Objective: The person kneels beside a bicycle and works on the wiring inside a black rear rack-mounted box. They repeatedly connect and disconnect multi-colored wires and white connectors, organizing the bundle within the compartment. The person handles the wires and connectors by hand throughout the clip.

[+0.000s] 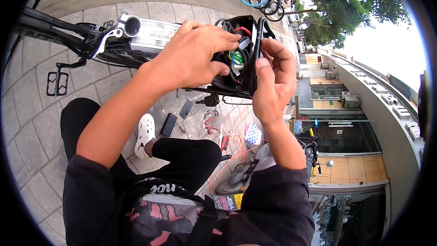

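A black box (246, 22) at the end of the bicycle's silver battery case (157, 29) is open. Inside it lies a bundle of wires (236, 58), green, black, white and red. Over this opening reaches my left hand (191, 54), its thumb apart from its fingers and the tips touching among the wires. My right hand (276, 79) pinches the upright black rim piece (258, 41) on the box's right side, thumb in front and fingers behind. Whether that piece is a loose cover or part of the rack, I cannot tell. My left palm hides part of the battery case.
A key (210, 99) hangs below the box. On the paving lie a black rectangular item (169, 124), red-handled tool (225, 143), clear bag (221, 124) and orange cord (241, 143). A scooter wheel (229, 187) stands near my knee. The bicycle's pedal (58, 83) juts out left.
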`<act>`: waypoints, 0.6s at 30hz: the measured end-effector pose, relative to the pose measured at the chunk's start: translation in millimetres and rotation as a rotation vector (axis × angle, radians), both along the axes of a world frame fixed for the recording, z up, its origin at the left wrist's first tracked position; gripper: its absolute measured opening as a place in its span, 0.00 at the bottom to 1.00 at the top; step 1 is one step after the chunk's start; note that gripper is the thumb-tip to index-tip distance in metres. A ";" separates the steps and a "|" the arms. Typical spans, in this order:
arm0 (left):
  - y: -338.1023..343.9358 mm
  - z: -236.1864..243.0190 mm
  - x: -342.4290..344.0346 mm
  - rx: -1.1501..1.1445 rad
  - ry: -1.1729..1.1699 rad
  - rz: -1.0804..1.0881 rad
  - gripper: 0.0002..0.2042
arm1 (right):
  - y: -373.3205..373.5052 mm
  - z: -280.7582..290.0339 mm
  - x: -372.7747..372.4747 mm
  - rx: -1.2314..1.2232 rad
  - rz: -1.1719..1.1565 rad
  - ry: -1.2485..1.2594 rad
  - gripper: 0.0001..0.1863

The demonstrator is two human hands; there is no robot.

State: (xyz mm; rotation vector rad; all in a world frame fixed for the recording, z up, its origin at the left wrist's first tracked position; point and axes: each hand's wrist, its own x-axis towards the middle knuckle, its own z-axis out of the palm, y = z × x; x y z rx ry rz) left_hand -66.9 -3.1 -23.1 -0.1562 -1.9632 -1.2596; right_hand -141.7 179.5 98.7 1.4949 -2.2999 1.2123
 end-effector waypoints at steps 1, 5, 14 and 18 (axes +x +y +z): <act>0.3 1.1 0.6 0.000 -0.013 -0.019 0.30 | -2.9 4.2 7.0 0.018 0.001 -0.077 0.21; 0.8 2.4 -0.4 0.004 -0.009 -0.066 0.30 | 7.3 4.6 2.9 0.102 -0.058 0.176 0.26; -7.4 -1.5 -4.2 -0.052 0.092 -0.039 0.27 | -9.8 -39.2 67.9 0.261 -0.565 0.668 0.38; -17.2 -4.1 -3.9 -0.107 0.078 -0.097 0.28 | -18.0 -43.1 76.2 0.309 -0.642 0.624 0.33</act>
